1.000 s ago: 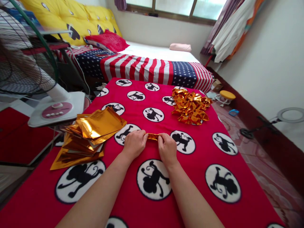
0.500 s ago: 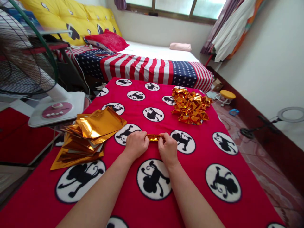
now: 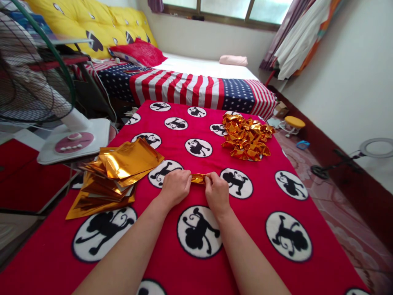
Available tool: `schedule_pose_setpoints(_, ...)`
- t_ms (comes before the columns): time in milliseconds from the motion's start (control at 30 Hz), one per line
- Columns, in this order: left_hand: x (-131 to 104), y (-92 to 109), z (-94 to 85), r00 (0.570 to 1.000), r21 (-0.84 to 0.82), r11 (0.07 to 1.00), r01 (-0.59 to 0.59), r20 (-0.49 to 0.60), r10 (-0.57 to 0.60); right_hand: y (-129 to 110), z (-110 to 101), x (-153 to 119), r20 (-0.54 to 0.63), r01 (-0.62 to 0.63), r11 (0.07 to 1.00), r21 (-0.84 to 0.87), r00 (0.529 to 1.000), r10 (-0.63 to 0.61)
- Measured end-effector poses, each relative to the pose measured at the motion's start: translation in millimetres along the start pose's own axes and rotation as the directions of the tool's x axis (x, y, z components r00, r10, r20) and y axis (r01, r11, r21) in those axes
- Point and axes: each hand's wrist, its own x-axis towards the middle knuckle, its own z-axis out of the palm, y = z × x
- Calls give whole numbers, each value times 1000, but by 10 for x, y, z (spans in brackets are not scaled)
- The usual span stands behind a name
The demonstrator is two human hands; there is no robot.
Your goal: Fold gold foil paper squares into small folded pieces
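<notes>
Between my two hands is a narrow folded strip of shiny gold foil (image 3: 198,178), level and just over the red cloth (image 3: 211,164) with black monkey figures in white circles. My left hand (image 3: 177,186) is closed on the strip's left end. The right end is pinched by my right hand (image 3: 217,191), thumb and fingers together. Both ends of the strip are hidden in the fingers. On the left lies an uneven stack of flat gold foil sheets (image 3: 129,162). A pile of several folded gold foil pieces (image 3: 247,137) sits at the back right.
A white fan base (image 3: 73,141) stands left of the table, beside a red panel (image 3: 27,176). Behind the table is a bed with a striped and starred cover (image 3: 184,88). A yellow stool (image 3: 294,122) and a ring light (image 3: 376,148) are on the right.
The foil strip between my hands looks slightly puffed and creased where it was flatter before. My hands have hardly moved and keep their hold.
</notes>
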Motion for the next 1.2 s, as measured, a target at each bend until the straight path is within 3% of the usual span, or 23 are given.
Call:
schedule_pose_setpoints(367,3,-10,13,1000,-14,1000,3,3,-3,-30,9,-22,20,-35,997,-71,999,37)
schedule_pose_setpoints(733,14,-14,40,998,-147,988,49,-37,-54,-31,5,-34,21,-54,998,-45,998,55)
schedule_pose_setpoints(1067,-2,-13,18,1000,-212,977,-13,15,17,-23,6,-54,8,-42,999,31,999,42)
schedule_pose_setpoints(1200,0,7,6,997,-248,966,68,-3,-72,-18,1,-48,9,-60,996,63,998,60)
